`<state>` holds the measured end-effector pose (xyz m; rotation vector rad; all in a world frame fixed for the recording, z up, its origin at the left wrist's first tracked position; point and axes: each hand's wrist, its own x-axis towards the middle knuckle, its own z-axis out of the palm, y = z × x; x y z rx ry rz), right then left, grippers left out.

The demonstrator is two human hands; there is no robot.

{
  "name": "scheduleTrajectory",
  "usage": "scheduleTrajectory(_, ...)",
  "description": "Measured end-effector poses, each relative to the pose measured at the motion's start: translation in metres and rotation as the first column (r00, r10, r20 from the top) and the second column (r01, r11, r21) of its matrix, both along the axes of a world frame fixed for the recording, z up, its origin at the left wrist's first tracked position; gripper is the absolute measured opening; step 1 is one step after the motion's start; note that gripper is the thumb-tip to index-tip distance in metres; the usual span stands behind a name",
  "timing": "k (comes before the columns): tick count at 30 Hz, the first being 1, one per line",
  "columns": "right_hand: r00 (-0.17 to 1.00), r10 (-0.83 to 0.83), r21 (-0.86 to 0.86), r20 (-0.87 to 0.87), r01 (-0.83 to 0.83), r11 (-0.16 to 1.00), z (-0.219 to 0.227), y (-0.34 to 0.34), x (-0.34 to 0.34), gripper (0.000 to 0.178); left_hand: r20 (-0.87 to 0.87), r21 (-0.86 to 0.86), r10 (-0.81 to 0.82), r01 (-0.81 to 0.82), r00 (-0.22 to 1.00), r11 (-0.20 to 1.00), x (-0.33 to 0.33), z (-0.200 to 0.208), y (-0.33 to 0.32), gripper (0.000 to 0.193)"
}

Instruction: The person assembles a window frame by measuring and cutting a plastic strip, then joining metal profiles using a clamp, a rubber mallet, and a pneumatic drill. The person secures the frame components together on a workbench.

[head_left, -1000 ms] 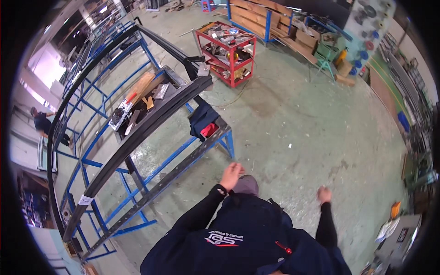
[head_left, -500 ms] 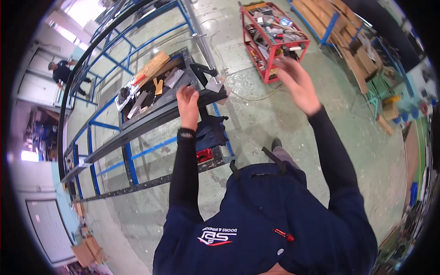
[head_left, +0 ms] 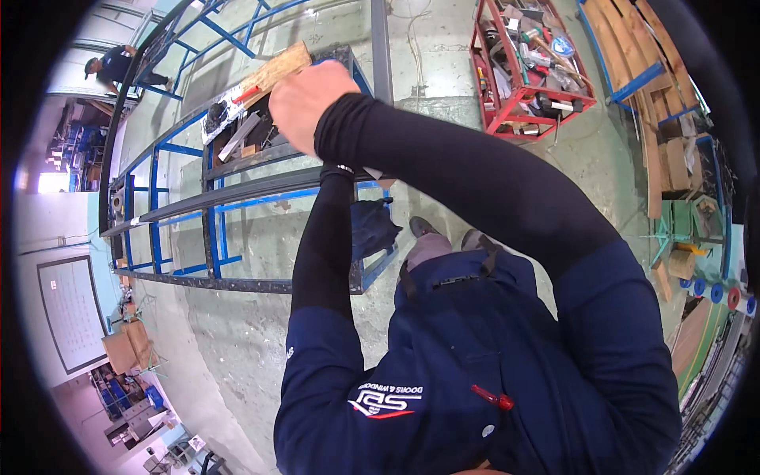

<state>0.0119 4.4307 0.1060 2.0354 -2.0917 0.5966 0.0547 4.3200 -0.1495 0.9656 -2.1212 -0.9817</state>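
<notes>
My right arm reaches across in front of me to the left. My right hand [head_left: 307,104] is closed, back toward me, its fingers curled out of sight over the work table. Behind it my left hand is hidden; only the left forearm [head_left: 324,237] and wrist show, meeting the right wrist. Just below the hands, a long dark metal bar [head_left: 237,190] lies across a blue-framed table [head_left: 214,245]. Next to my right hand are a wooden board [head_left: 281,66], a red-handled tool [head_left: 246,95] and a tray of grey offcuts [head_left: 237,136].
A red tool cart [head_left: 507,119] full of tools stands ahead right. Wooden planks [head_left: 641,47] on a blue rack lie further right. Dark cloth [head_left: 374,227] hangs at the table's near corner. Another person [head_left: 115,67] bends over at the far left. A whiteboard [head_left: 73,313] hangs on the left wall.
My right hand has swung left from near the cart and now covers my left hand. The hands were apart before, with fingers loosely bent. The view has turned slightly.
</notes>
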Motion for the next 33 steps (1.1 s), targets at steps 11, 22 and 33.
scheduleTrajectory(11, 0.515, 0.851, 0.050, -0.099, -0.852, 0.521, 0.035, 0.041, -0.059, 0.049, 0.042, -0.009, 0.223, -0.223, 0.974, 0.975, 0.005, 0.006, 0.006, 0.042)
scheduleTrajectory(22, 0.937, 0.277, 0.422, 0.213, -0.344, 0.839, 0.035, 0.032, -0.119, 0.034, -0.116, -0.004, 0.151, -0.152, 0.982, 0.988, -0.001, 0.016, 0.012, 0.036)
scheduleTrajectory(33, 0.654, 0.745, 0.506, 0.129, -0.690, 0.517, 0.086, 0.048, -0.059, 0.051, -0.179, 0.107, 0.160, -0.142, 0.971, 0.984, -0.002, 0.021, 0.020, 0.037)
